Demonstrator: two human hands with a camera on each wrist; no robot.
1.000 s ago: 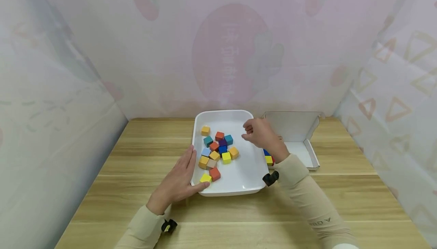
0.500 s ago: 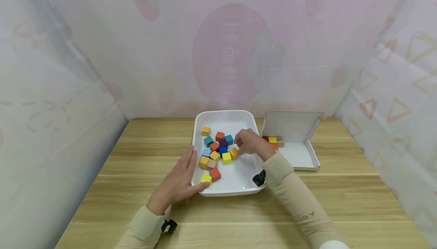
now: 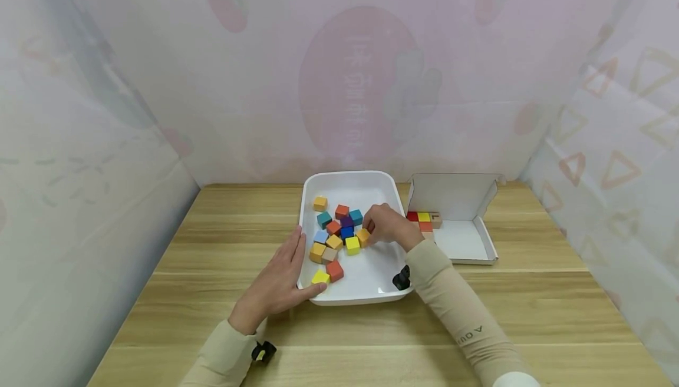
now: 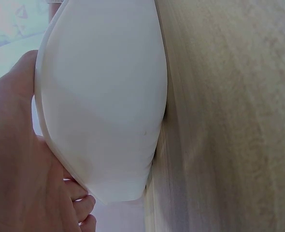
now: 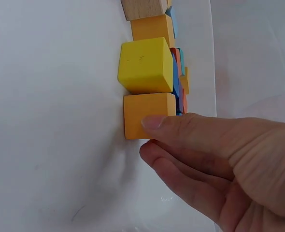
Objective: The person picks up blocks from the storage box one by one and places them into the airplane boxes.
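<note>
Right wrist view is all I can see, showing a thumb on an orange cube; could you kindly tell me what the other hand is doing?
Observer: The left hand lies flat against the near left rim of the white tray, fingers straight.
Operator: Thank you. Is there anywhere else with cubes?
Observer: Yes, a white cardboard box stands open to the right of the tray, with a few cubes in its near left corner, among them a red cube and a yellow one.
Operator: And which cube exactly is the right hand on?
Observer: The orange cube at the right edge of the cluster, just right of the yellow cube.
</note>
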